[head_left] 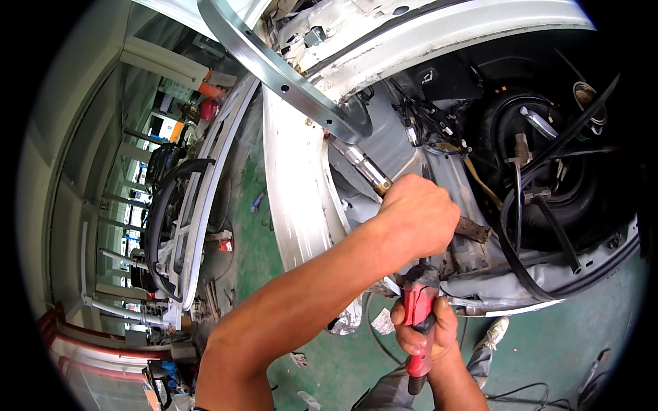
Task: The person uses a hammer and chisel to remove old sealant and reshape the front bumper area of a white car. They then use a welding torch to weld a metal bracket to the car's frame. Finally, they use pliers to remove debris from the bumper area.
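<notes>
Silver cylinder [361, 166] slants rightward to the left hand | left hand [420, 214]: grip closed, contents hidden | red-and-black power tool [418, 303] at the left end of the trunk's [474, 286] near edge, long axis running fore-and-aft, nose pointing forward | right hand [444, 341]: grip wrapped round the tool

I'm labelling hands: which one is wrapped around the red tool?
The right hand, lower in view, grips the red tool; the left hand sits higher, above that grip.

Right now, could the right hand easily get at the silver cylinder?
Probably not: the right hand is wrapped around the red tool, and the left hand appears to lie between it and the silver cylinder.
</notes>
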`<state>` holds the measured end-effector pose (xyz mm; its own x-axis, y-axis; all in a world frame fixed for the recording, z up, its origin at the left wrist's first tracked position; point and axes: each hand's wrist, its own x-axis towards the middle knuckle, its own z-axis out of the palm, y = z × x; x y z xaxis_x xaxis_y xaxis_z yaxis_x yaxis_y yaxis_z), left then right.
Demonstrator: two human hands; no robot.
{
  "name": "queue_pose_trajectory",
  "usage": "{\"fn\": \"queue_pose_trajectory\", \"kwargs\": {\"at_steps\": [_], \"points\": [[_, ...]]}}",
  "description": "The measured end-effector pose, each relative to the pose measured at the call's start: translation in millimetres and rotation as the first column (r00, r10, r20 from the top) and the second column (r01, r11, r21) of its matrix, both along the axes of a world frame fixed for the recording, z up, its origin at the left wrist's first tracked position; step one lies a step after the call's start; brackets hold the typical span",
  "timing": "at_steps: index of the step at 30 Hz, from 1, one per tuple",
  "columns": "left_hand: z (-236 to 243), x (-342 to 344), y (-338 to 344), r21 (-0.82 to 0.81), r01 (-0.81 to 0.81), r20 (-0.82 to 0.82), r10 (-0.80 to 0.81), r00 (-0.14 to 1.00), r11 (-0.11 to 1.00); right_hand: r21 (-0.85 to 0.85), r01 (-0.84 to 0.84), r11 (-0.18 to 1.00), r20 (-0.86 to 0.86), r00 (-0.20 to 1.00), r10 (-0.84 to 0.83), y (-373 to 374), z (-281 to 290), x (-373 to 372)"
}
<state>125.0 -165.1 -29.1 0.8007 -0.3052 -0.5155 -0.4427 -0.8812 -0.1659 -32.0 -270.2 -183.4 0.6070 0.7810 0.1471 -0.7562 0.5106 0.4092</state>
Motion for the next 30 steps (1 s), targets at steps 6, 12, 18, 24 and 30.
{"fn": "queue_pose_trajectory", "kwargs": {"at_steps": [6, 12, 18, 24, 30], "points": [[0.5, -0.1, -0.7, 0.018, -0.001, -0.005, 0.001, 1.000, 1.000, 0.010, -0.008, 1.000, -0.007, 1.000, 0.008, 0.7, 0.2, -0.4], [-2.8, 0.3, 0.3, 0.000, 0.014, 0.021, -0.014, 1.000, 1.000, -0.013, 0.000, 1.000, 0.019, 1.000, 0.000, 0.5, 0.3, 1.3], [-0.9, -2.1, 1.1, 0.003, -0.007, 0.027, 0.007, 1.000, 1.000, -0.018, 0.006, 1.000, 0.042, 0.999, -0.005, 2.1, 0.4, 0.0], [-1.3, -1.6, 0.6, -0.003, -0.004, 0.035, 0.004, 0.999, 1.000, -0.020, -0.010, 1.000, 0.034, 0.999, 0.011, 1.2, -0.7, 0.0], [1.4, -0.5, -2.8, 0.003, -0.021, 0.018, 0.021, 1.000, 1.000, -0.013, -0.016, 1.000, 0.067, 0.998, 0.017, 0.2, 0.1, 2.5]]}}
